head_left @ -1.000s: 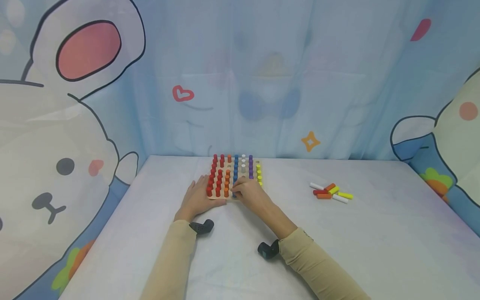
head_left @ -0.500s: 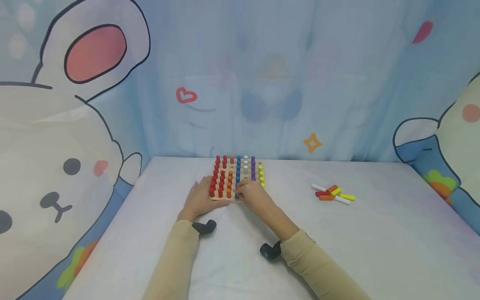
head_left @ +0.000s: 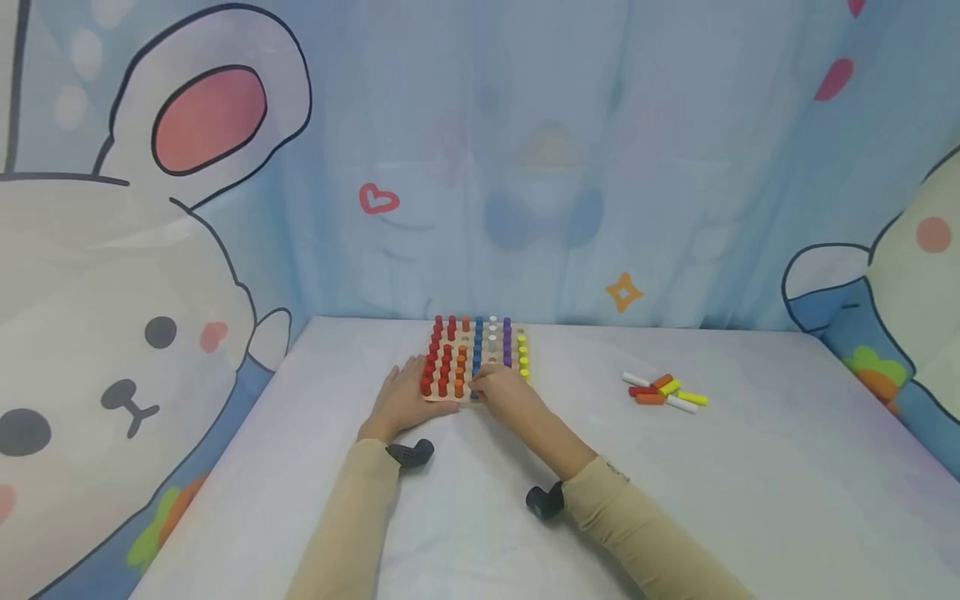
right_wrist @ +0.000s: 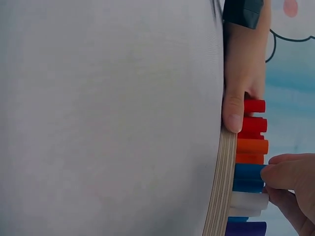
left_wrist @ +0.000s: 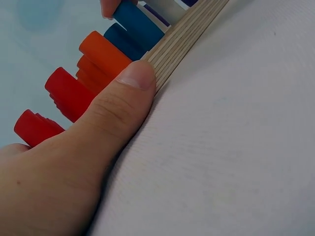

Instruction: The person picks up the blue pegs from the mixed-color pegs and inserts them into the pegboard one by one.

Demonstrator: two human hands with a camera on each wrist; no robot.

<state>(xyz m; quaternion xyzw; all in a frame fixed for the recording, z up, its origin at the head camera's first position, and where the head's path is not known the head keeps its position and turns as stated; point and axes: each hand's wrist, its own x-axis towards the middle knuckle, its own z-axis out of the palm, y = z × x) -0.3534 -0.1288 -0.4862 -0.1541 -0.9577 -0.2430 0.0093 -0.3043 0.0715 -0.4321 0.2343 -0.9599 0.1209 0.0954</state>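
A wooden pegboard (head_left: 470,327) bears upright pegs in red, orange, blue, white, purple and yellow columns. My left hand (head_left: 400,398) rests at its near left corner, thumb (left_wrist: 125,93) lying straight along the front edge and fingers stretched beside the left side. With thumb and fingertips, my right hand (head_left: 510,393) pinches the top of the nearest blue peg (right_wrist: 249,171), which stands at the front edge of the board. An orange peg (right_wrist: 252,146) and a white peg (right_wrist: 248,200) flank it. The right hand hides part of the board's near right area.
To the right on the white-covered table (head_left: 750,500) lies a loose pile of pegs, among them a red peg (head_left: 642,391), an orange peg (head_left: 649,399), a yellow peg (head_left: 693,398) and a white peg (head_left: 682,404). A printed curtain (head_left: 555,250) hangs behind the table.
The head view has shifted slightly. Both hands keep their places, the right one still at the near blue peg and the left one at the board's corner.
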